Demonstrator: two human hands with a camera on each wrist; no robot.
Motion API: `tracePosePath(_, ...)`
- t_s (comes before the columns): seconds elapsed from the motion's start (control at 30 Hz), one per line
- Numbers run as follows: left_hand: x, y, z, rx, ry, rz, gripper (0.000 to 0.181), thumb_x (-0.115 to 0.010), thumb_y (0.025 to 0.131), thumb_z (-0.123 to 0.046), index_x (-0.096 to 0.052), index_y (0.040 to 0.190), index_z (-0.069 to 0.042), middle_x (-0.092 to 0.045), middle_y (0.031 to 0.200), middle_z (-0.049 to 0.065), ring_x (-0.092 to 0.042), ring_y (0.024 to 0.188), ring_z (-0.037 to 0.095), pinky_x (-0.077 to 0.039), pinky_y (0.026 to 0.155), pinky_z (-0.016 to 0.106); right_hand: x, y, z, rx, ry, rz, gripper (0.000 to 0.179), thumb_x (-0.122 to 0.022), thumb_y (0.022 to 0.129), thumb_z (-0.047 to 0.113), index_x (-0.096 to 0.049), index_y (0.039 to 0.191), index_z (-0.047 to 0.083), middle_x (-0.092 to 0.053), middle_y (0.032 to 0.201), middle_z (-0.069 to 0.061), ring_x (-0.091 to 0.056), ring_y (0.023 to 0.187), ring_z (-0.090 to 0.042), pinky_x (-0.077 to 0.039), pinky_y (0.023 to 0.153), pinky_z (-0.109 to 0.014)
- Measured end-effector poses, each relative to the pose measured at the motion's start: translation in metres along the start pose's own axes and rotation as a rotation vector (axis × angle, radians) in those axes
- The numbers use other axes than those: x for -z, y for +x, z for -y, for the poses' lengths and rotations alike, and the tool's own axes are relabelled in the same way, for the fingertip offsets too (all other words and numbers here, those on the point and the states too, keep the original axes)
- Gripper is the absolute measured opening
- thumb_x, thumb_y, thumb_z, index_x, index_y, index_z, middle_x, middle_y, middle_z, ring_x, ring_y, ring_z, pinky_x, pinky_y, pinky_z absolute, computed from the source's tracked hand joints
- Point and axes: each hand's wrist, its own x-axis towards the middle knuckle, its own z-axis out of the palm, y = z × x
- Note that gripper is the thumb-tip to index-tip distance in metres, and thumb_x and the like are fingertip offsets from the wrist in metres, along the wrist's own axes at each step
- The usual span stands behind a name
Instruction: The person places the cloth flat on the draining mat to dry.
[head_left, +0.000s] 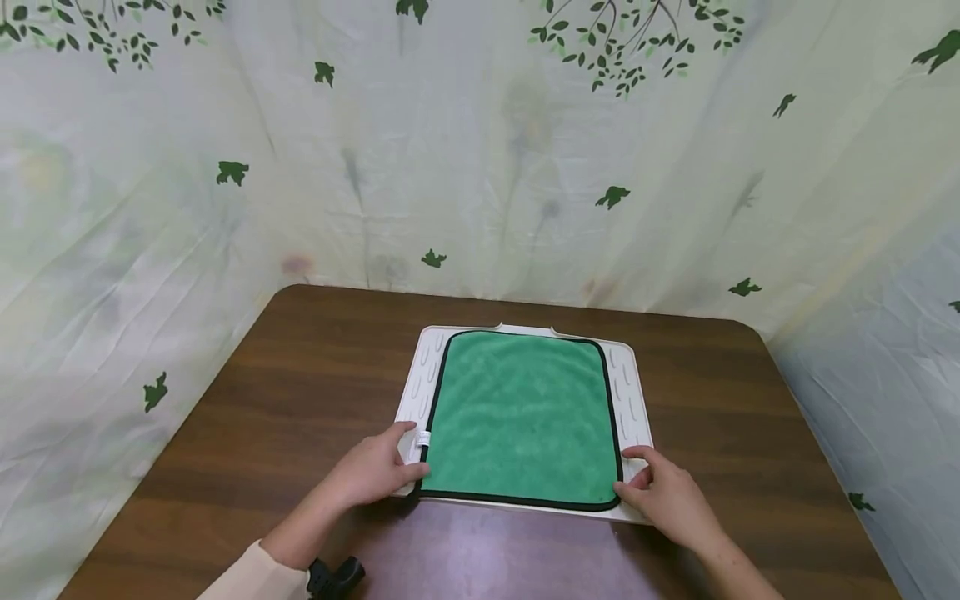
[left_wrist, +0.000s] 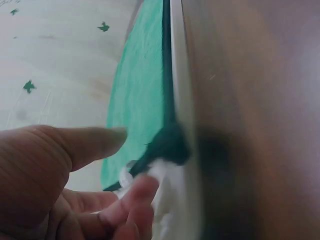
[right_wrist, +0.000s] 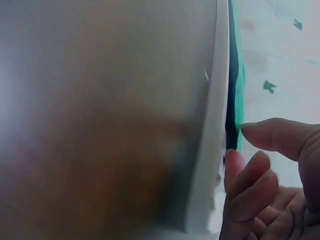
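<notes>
A green cloth [head_left: 525, 417] with black edging lies flat on a white plastic board [head_left: 633, 408] with slots along its sides. My left hand [head_left: 378, 467] is at the cloth's near left corner, thumb and fingers apart, close to a small white tag [head_left: 423, 438]. In the left wrist view, a gap shows between the left thumb [left_wrist: 100, 142] and the other fingers near the dark corner. At the near right corner, my right hand [head_left: 671, 496] touches the cloth's edge with its fingertips; thumb and forefinger are spread along it. The right wrist view shows the right thumb [right_wrist: 275, 135] at the green edge.
Under the board is a brown wooden table [head_left: 315, 375] with rounded far corners. A pale curtain [head_left: 487, 167] printed with leaves and birds hangs behind and at both sides. A black device [head_left: 336, 577] sits at the left wrist, by a cream sleeve [head_left: 258, 575].
</notes>
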Motion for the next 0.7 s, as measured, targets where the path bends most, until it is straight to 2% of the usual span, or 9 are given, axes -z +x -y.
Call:
tracePosePath(0.1,0.006,0.019,-0.01,-0.048,0.141,-0.049,0.064,-0.075,0.09,-0.035,-0.055,0.142,-0.003,-0.068,0.08,0.002,-0.063,0.074,0.017,-0.052,0.067,0.037,0.008,0.017,0.007,0.07,-0.119,-0.003,0.047,-0.078,0.089,0.027,-0.063,0.129,0.008,-0.066,0.08,0.003,-0.055,0.066,-0.011,-0.042,0.059,-0.028)
tracePosePath(0.2,0.013,0.047,-0.021,-0.12,0.236,-0.069,0.061,-0.07,0.095,-0.037,-0.055,0.143,-0.002,-0.07,0.107,0.016,-0.065,0.101,0.032,-0.054,0.087,0.047,0.015,0.043,0.017,0.153,-0.222,0.0,0.046,-0.074,0.093,0.029,-0.063,0.13,0.006,-0.07,0.095,-0.007,-0.062,0.077,-0.019,-0.049,0.063,-0.036)
tracePosePath(0.3,0.018,0.08,-0.029,-0.227,0.306,-0.05,0.065,-0.064,0.099,-0.041,-0.049,0.148,-0.001,-0.056,0.141,0.025,-0.05,0.134,0.045,-0.043,0.111,0.055,0.017,0.075,0.03,0.275,-0.339,0.007,0.049,-0.072,0.095,0.03,-0.061,0.134,0.003,-0.066,0.118,-0.021,-0.066,0.1,-0.035,-0.056,0.081,-0.05)
tracePosePath(0.37,0.019,0.102,-0.034,-0.283,0.334,-0.018,0.069,-0.061,0.101,-0.042,-0.042,0.153,0.0,-0.043,0.156,0.025,-0.036,0.147,0.045,-0.033,0.121,0.055,0.013,0.098,0.04,0.362,-0.406,0.024,0.054,-0.07,0.097,0.032,-0.057,0.14,0.002,-0.058,0.135,-0.027,-0.06,0.12,-0.044,-0.051,0.098,-0.058)
tracePosePath(0.43,0.017,0.123,-0.04,-0.314,0.357,0.015,0.073,-0.058,0.102,-0.044,-0.037,0.156,-0.001,-0.033,0.164,0.023,-0.024,0.155,0.044,-0.025,0.126,0.054,0.006,0.119,0.05,0.433,-0.454,0.048,0.061,-0.068,0.098,0.034,-0.051,0.147,0.001,-0.048,0.149,-0.029,-0.048,0.136,-0.049,-0.042,0.11,-0.062)
tracePosePath(0.53,0.009,0.147,-0.052,-0.331,0.39,0.046,0.076,-0.055,0.103,-0.048,-0.03,0.16,-0.003,-0.024,0.169,0.02,-0.016,0.158,0.042,-0.021,0.127,0.052,-0.009,0.145,0.063,0.499,-0.505,0.09,0.069,-0.063,0.101,0.04,-0.041,0.155,0.004,-0.033,0.162,-0.026,-0.03,0.15,-0.05,-0.03,0.119,-0.063)
tracePosePath(0.63,-0.001,0.161,-0.062,-0.337,0.443,0.079,0.079,-0.05,0.104,-0.053,-0.025,0.163,-0.007,-0.018,0.171,0.017,-0.013,0.159,0.04,-0.021,0.128,0.052,-0.023,0.164,0.072,0.528,-0.548,0.137,0.073,-0.055,0.103,0.047,-0.032,0.16,0.006,-0.025,0.167,-0.023,-0.021,0.154,-0.049,-0.024,0.122,-0.063)
tracePosePath(0.7,-0.006,0.165,-0.066,-0.319,0.481,0.095,0.08,-0.046,0.104,-0.057,-0.022,0.164,-0.01,-0.014,0.172,0.017,-0.013,0.159,0.039,-0.021,0.128,0.052,-0.028,0.172,0.076,0.506,-0.556,0.18,0.075,-0.05,0.105,0.05,-0.026,0.162,0.007,-0.021,0.169,-0.021,-0.018,0.156,-0.047,-0.022,0.123,-0.063)
